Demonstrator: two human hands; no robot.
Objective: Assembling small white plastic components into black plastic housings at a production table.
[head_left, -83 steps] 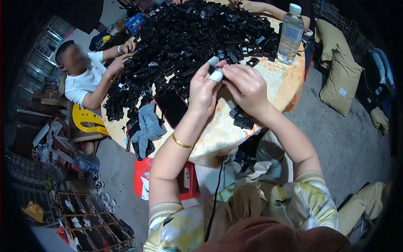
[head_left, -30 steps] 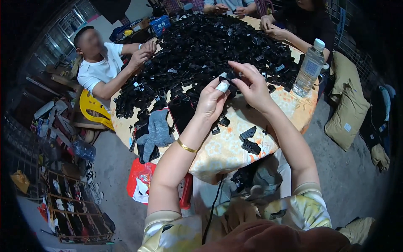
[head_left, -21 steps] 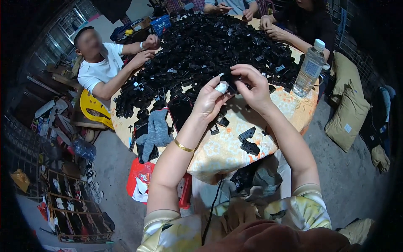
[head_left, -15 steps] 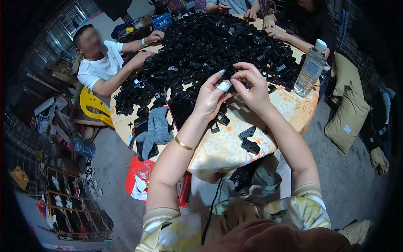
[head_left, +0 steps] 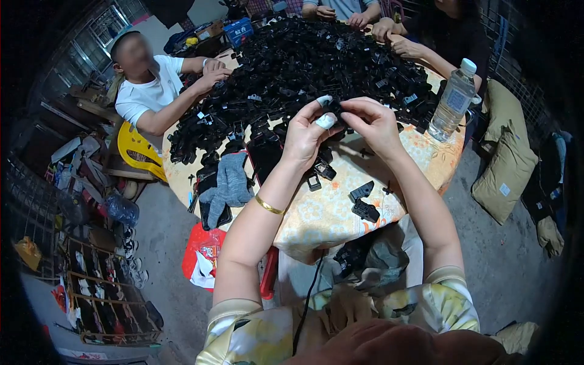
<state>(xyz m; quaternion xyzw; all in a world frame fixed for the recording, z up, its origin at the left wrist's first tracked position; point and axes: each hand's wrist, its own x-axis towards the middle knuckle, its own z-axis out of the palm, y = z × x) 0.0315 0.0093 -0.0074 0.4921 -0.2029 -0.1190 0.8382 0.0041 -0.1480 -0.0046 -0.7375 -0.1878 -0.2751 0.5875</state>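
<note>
My left hand (head_left: 303, 139), with white wraps on its thumb and a finger, is closed round a small black plastic part (head_left: 334, 107). Thumb and fingers of my right hand (head_left: 376, 125) pinch the same part from the other side; much of it is hidden by the fingers. Both hands are over the table, at the near edge of a big heap of black plastic parts (head_left: 304, 61). Below them on the flowered tablecloth (head_left: 322, 213) lie a few loose black pieces (head_left: 365, 211).
A grey glove (head_left: 228, 179) lies left of my forearm. The clear water bottle (head_left: 452, 100) stands at the table's right. A person in a white shirt (head_left: 146, 91) sits on the left, and others' hands (head_left: 404, 45) work at the far side. Tan sacks (head_left: 502, 170) rest on the right.
My right fingers have straightened and come closer to my left fingertips, meeting at the black part. The person in white has brought both hands closer together.
</note>
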